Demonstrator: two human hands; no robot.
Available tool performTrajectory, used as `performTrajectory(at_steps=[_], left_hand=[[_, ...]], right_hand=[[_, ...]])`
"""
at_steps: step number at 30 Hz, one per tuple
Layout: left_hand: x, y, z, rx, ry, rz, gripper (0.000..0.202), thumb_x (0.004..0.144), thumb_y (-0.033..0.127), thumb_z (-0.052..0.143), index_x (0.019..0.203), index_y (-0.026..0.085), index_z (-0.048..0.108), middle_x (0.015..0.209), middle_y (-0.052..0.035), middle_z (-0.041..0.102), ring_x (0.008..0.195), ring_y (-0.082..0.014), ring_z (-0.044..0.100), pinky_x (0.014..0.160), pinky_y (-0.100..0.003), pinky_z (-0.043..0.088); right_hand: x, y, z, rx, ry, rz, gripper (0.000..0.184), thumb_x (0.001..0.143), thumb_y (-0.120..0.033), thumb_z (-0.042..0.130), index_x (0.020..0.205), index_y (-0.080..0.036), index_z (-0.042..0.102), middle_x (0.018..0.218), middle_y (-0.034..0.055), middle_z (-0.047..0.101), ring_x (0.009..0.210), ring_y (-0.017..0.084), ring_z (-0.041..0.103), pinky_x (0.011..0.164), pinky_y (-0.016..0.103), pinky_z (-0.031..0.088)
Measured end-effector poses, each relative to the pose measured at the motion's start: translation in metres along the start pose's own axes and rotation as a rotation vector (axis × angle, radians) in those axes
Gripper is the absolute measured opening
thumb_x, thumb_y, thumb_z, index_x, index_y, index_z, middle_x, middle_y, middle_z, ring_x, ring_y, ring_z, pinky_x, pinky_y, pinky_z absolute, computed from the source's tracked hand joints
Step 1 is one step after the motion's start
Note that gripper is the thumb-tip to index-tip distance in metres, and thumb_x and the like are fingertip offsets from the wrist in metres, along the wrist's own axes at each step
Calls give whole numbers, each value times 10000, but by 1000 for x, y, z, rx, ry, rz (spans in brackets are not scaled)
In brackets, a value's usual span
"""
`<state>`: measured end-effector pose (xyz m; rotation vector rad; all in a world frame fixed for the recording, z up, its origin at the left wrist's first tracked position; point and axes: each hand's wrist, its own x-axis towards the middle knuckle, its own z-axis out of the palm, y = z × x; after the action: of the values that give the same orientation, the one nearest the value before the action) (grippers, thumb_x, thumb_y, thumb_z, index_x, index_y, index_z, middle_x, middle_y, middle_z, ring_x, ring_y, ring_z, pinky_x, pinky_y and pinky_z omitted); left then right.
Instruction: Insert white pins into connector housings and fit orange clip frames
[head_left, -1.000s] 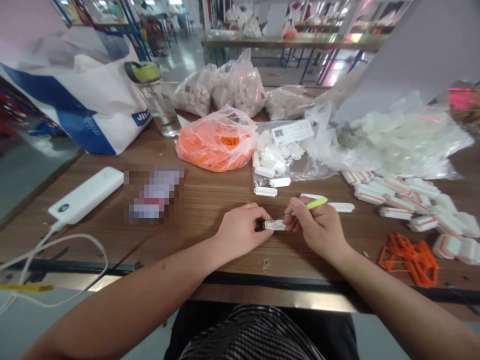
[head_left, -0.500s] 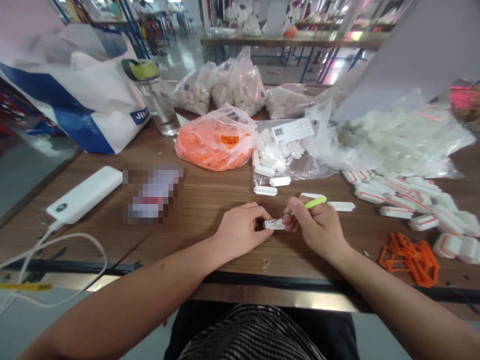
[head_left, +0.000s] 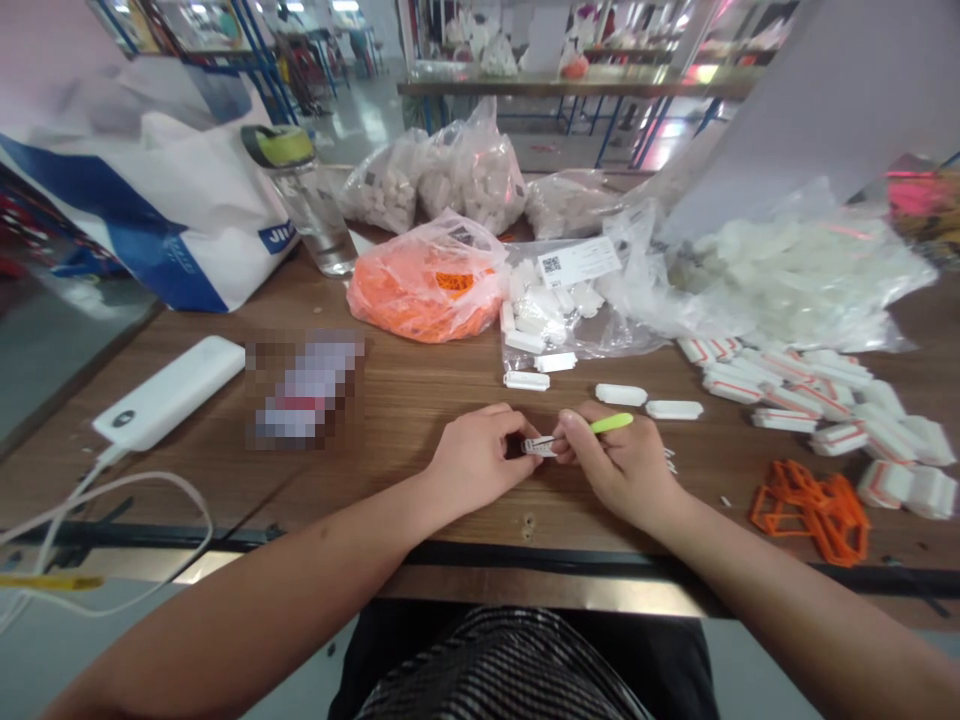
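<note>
Between the thumb and fingers of my left hand [head_left: 480,458] is a small white plastic piece [head_left: 537,446] with marks or slots along its face. My right hand [head_left: 619,460] is closed around a thin pick with a yellow-green handle [head_left: 611,423]. The pick's narrow metal shaft points left, onto the white piece; I cannot make out exactly where its tip touches. The right fingertips lie close to the piece's right end. Beyond my hands, white plastic housings [head_left: 621,395] lie on the wooden table [head_left: 420,385]. Some tiny white bits [head_left: 670,460] show beside my right hand.
Orange frames [head_left: 814,515] and a pile of white housings with orange edging [head_left: 810,395] lie to the right. An orange-filled bag [head_left: 427,290], a water bottle [head_left: 311,210] and clear bags [head_left: 472,175] stand behind. A white power bank [head_left: 172,390] with its cable lies left.
My right hand has shifted slightly left along the white piece, and the pick's handle has dropped lower. My left hand keeps its hold. The view has turned a little.
</note>
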<state>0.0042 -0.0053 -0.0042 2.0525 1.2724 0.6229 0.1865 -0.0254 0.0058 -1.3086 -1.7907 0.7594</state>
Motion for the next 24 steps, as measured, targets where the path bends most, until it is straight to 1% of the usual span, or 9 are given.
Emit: performTrajectory(at_steps=[4, 9, 16, 24], left_hand=[[0, 0, -1, -25, 3, 1, 101, 756, 259, 714, 853, 231, 715, 700, 38, 580, 605, -115, 511, 578, -250, 369], [0, -1, 0, -38, 5, 8, 99, 752, 251, 710, 847, 227, 718, 701, 36, 590, 588, -110, 503, 584, -248, 378], [0, -2, 0, -38, -4, 29, 101, 749, 230, 704, 850, 222, 712, 731, 31, 603, 605, -112, 510, 597, -253, 385], [0, -2, 0, -30, 0, 26, 100, 746, 231, 703, 846, 229, 713, 714, 32, 597, 603, -115, 512, 592, -252, 379]], right_hand=[[1, 1, -3, 107, 82, 70, 412, 964, -431, 461, 694, -169, 628, 606, 34, 667, 489, 120, 631, 490, 232, 519], [6, 3, -4, 208, 87, 158, 433, 934, -485, 492, 679, -161, 624, 568, 33, 653, 462, 122, 622, 436, 223, 512], [5, 5, -2, 250, 94, 169, 450, 923, -522, 500, 686, -159, 619, 564, 29, 639, 467, 120, 617, 437, 219, 523], [6, 7, -1, 268, 87, 203, 464, 901, -564, 518, 692, -162, 619, 552, 28, 644, 455, 122, 616, 430, 215, 518]])
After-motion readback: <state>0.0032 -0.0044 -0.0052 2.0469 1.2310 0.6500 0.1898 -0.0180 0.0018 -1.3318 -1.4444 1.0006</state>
